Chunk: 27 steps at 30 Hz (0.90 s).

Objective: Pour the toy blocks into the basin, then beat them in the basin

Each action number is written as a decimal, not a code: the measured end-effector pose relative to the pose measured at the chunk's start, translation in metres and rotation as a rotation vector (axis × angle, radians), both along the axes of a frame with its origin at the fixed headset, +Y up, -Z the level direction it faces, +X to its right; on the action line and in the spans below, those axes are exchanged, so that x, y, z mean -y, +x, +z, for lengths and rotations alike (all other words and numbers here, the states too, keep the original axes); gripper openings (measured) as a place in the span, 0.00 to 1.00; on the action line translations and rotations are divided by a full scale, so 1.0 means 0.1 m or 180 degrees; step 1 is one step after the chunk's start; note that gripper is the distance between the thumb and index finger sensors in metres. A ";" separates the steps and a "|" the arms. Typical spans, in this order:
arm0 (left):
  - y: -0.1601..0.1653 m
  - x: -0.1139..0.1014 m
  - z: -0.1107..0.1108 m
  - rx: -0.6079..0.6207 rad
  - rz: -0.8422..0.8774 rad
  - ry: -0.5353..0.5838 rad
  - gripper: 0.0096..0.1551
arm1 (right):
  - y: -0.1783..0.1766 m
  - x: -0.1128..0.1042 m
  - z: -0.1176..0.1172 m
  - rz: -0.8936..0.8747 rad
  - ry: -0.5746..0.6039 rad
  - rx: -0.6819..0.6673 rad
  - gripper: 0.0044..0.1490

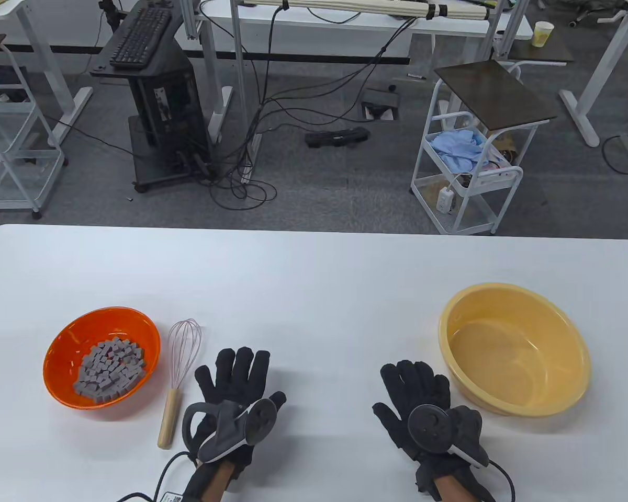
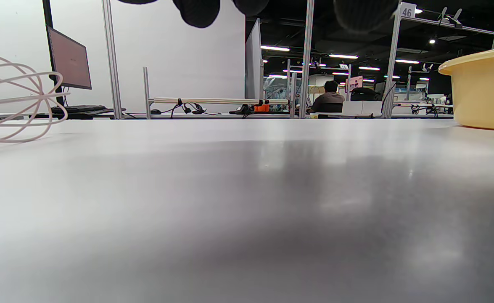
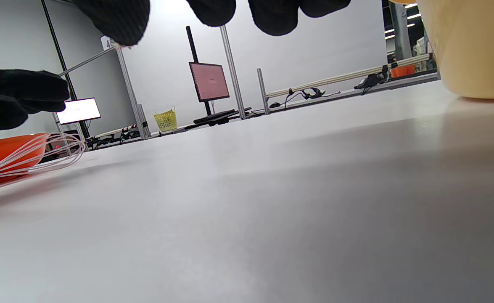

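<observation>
Presently both gloved hands lie flat, palms down, on the white bench (image 1: 314,272), near its front edge and well apart from each other. The left hand (image 1: 230,389) has its fingers straight and slightly spread, holding nothing; its grip is slack and empty. The right hand (image 1: 424,400) is the same: fingers straight, close together, nothing in its grip. Each hand carries a tracker (image 1: 240,426) strapped to its back. At the left of the bench sits an orange bowl (image 1: 63,345), upright, with a heap of small grey toy blocks (image 1: 110,371) inside, piled toward its near right side. Just right of the bowl, between it and the left hand, lies a whisk (image 1: 177,376) flat on the bench. Its long axis runs nearly straight away from the person, tilted slightly right at the far end: wooden handle (image 1: 169,418) toward the front edge, pale wire loops (image 1: 184,340) pointing away. At the right of the bench stands the yellow basin (image 1: 515,350), upright, mouth up, nothing visible inside, just beside the right hand's outer side but not touching it. From the left wrist view the wire loops show at the left edge and the basin at the far right.
</observation>
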<state>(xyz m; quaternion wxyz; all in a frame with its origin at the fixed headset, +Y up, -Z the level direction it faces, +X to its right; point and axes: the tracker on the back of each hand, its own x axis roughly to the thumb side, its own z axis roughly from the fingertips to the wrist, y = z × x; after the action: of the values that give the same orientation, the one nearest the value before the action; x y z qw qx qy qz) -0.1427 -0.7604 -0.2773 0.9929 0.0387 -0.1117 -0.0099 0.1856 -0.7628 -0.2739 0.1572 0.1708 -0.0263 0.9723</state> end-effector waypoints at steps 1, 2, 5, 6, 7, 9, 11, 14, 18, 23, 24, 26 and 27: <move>0.00 -0.01 0.01 -0.0001 -0.0016 0.0013 0.47 | 0.00 0.00 0.00 -0.0011 -0.0008 -0.0002 0.44; 0.01 -0.01 0.02 0.0006 -0.0027 0.0024 0.47 | 0.00 0.00 0.01 -0.0017 -0.0008 -0.0001 0.44; 0.01 -0.03 0.04 0.0015 -0.0041 0.0056 0.47 | -0.01 -0.02 0.01 -0.0043 0.0011 -0.0003 0.44; 0.01 -0.03 0.04 0.0016 -0.0044 0.0062 0.47 | -0.01 -0.03 0.02 -0.0050 0.0022 -0.0006 0.44; 0.02 -0.03 0.04 0.0019 -0.0042 0.0068 0.47 | -0.01 -0.04 0.02 -0.0055 0.0027 -0.0012 0.44; 0.02 -0.02 0.04 0.0031 -0.0020 0.0080 0.47 | -0.01 -0.05 0.03 -0.0058 0.0041 -0.0018 0.44; 0.03 -0.01 0.04 0.0041 -0.0018 0.0083 0.47 | 0.00 -0.06 0.02 -0.0068 0.0061 -0.0014 0.44; 0.06 -0.01 0.03 0.0052 -0.0042 0.0083 0.47 | 0.02 -0.13 0.03 -0.0112 0.0118 0.0003 0.43; 0.08 -0.01 0.04 0.0049 -0.0103 0.0112 0.47 | 0.09 -0.32 0.08 -0.0258 0.0370 0.0127 0.41; 0.06 -0.07 0.06 -0.0006 -0.0039 0.0196 0.46 | 0.44 -0.72 0.19 -0.0587 0.0917 0.0708 0.39; 0.05 -0.08 0.07 -0.0009 -0.0030 0.0217 0.46 | 0.54 -0.78 0.21 -0.0616 0.0973 0.0884 0.39; 0.04 -0.10 0.08 -0.0015 -0.0035 0.0243 0.46 | 0.76 -0.86 0.25 -0.0634 0.1022 0.1240 0.39; 0.04 -0.10 0.08 -0.0017 -0.0035 0.0248 0.46 | 0.86 -0.88 0.26 -0.0656 0.1005 0.1396 0.39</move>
<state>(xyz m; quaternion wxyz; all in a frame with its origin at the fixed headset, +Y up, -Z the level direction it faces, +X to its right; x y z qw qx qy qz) -0.1386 -0.7505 -0.2691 0.9909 0.0767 -0.1088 -0.0198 0.2720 -0.6751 -0.2483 0.2171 -0.0247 -0.2279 0.9488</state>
